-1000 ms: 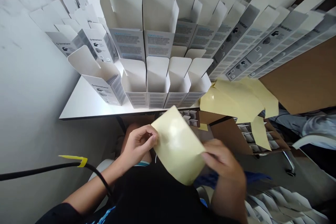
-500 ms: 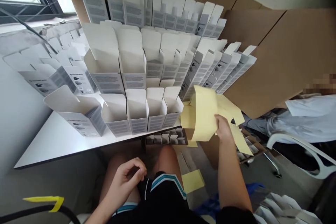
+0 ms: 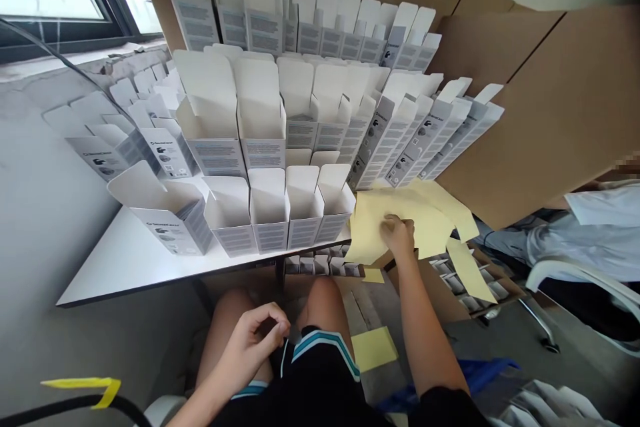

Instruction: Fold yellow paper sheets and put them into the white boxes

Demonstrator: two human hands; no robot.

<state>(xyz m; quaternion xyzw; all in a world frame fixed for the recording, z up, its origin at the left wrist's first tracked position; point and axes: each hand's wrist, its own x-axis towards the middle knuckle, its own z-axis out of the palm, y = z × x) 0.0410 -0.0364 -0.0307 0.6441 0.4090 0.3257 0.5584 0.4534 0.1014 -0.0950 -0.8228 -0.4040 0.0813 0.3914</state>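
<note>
My right hand (image 3: pixel 399 235) is at the table's right end, its bent fingers closed on a yellow paper sheet (image 3: pixel 370 213). That sheet lies over other yellow sheets (image 3: pixel 435 203), whose edges hang past the table. Above my lap, my left hand (image 3: pixel 257 340) is curled with thumb and fingertips close together; whether anything small is between them I cannot make out. Just left of the sheets, a row of open white boxes (image 3: pixel 305 230) stands on the white table (image 3: pixel 115 267) with lids up. A wider open box (image 3: pixel 173 227) at the left holds folded papers.
Several rows of open boxes (image 3: pixel 260 120) rise behind, against brown cardboard (image 3: pixel 545 107). Below the table's right end are cartons of small white boxes (image 3: pixel 453 280). A yellow sheet (image 3: pixel 375 349) lies on the floor. A person in a white shirt (image 3: pixel 595 240) sits at the right near a chair (image 3: pixel 580 270).
My right hand has moved left, and the raised yellow sheet has come down flat over the others. My left hand keeps its curled pose. The view has shifted slightly.
</note>
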